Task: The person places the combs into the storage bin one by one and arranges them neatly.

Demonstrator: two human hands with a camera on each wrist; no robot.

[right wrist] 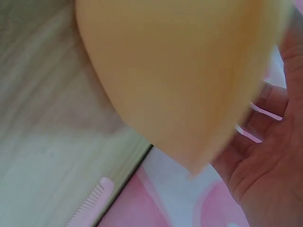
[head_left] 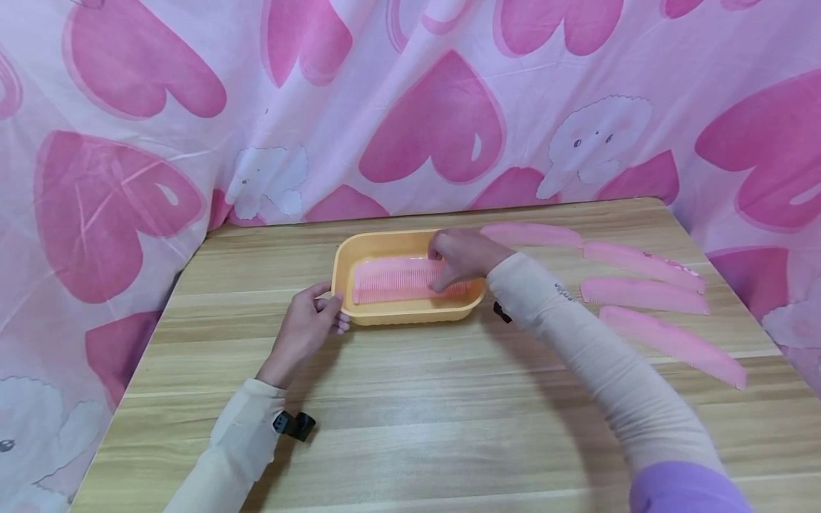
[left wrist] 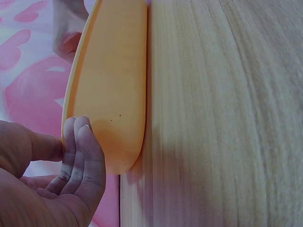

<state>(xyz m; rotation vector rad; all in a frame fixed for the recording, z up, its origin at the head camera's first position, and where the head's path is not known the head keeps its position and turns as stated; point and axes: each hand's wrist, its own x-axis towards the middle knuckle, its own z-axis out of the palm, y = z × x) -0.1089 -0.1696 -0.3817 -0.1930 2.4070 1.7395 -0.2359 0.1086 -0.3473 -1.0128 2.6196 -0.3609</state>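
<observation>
Through my head feed, I saw the left hand (head_left: 308,320) pinching the left rim of a shallow, rounded-rectangular tray in smooth yellow-orange plastic (head_left: 410,315); in its wrist view, the fingers curled against the tray's outer wall. The right hand (head_left: 467,255) reached over the tray's right end, thumb and forefinger bent and parted around a translucent pink plastic comb (head_left: 394,283), the thumb lying over its teeth. I could not tell whether those fingers gripped the comb.

The comb lay lengthwise inside the tray, its fine, close-set teeth toward the near wall and its solid, slightly bowed back toward the far one. The tray sat on a desk with a pale, streaky wood grain (head_left: 410,420).

To the right, I had four more pink combs (head_left: 648,296) resting on the wood, long and gently curved, fanned out one below another. Beige stretchy sleeves (head_left: 596,356) covered both forearms, wrinkled along their length. Behind hung a soft pink cloth printed with large hearts (head_left: 436,125) and white fluffy animals.
</observation>
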